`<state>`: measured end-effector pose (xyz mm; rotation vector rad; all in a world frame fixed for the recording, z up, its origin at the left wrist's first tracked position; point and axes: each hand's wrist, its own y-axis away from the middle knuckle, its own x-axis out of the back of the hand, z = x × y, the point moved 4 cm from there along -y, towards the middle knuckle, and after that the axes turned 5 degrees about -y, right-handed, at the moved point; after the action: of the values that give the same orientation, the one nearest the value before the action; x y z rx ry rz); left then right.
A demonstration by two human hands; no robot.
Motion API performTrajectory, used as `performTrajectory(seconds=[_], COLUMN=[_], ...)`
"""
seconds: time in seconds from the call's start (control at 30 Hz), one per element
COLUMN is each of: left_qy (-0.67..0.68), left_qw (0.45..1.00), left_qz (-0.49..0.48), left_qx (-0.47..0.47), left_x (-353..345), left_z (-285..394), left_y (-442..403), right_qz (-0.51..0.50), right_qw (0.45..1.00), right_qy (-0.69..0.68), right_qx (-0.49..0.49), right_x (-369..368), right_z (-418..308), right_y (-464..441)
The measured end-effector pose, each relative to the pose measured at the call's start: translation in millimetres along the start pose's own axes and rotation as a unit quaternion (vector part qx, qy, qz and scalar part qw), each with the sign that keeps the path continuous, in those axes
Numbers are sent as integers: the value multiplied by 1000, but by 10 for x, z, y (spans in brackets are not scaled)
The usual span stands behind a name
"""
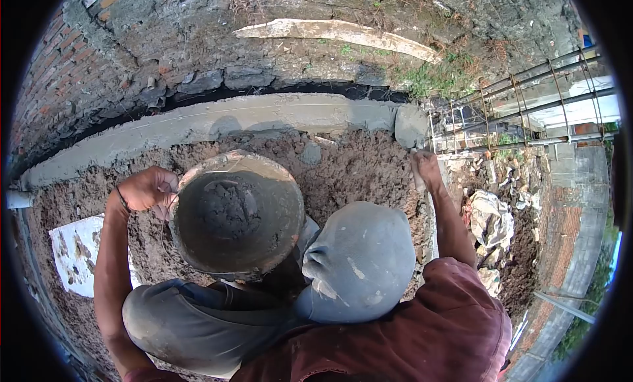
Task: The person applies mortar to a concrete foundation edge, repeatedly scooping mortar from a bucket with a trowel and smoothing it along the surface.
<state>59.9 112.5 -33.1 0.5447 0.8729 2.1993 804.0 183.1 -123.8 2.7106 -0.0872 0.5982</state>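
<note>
My left hand (pixel 153 189) is closed on the rim of a round, mortar-crusted bucket (pixel 280 234), its thumb and fingers at the left edge. Wet grey mortar (pixel 231 209) lies in the bottom of the bucket, which sits in front of my bent knees. Out to the right, my right hand (pixel 427 170) is low beside the end of the mortared wall (pixel 283 113). Its fingers look curled and pressed together; what they hold or lean on is hidden.
Loose brown soil (pixel 356 168) surrounds the bucket. A tied rebar cage (pixel 527 108) juts in at the upper right, above a crumpled sack (pixel 491 220). A white, stained board (pixel 76 253) lies at the left. A wooden plank (pixel 336 31) rests beyond the wall.
</note>
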Motion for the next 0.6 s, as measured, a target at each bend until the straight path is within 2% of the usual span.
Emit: performTrajectory(seconds=[0.07, 0.13, 0.2, 0.23, 0.27, 0.33, 0.4, 0.47, 0.53, 0.6], left_qy=[-2, 6, 1, -2, -3, 37, 45, 60, 74, 67], left_qw=[1000, 1000, 1000, 1000, 1000, 999, 999, 998, 997, 998], left_qz=[-4, -9, -6, -3, -4, -7, 1, 11, -1, -12], left_qx=[-3, 1, 3, 3, 4, -18, -21, -27, -19, -14], left_x=[4, -13, -14, -18, -24, -26, -40, -41, -53, -9], left_z=[19, 28, 72, 83, 69, 56, 61, 61, 82, 49], left_y=[-14, -8, 19, 29, 37, 53, 70, 67, 54, 5], right_qz=[-28, -35, -67, -40, -40, 21, 168, 170, 204, 145], right_qw=[999, 997, 958, 968, 968, 944, 890, 904, 910, 960], right_qy=[29, 64, 223, 218, 217, 307, 328, 367, 322, 233], right_qx=[-17, -18, 167, 117, 116, 120, 268, 138, 165, 58], right_x=[-485, -708, -877, -887, -837, -504, -25, 389, 453, 232], right_z=[-424, -465, -525, -470, -433, -292, 82, 191, 98, -315], right_y=[310, 370, 376, 359, 317, 150, -9, -96, 53, 393])
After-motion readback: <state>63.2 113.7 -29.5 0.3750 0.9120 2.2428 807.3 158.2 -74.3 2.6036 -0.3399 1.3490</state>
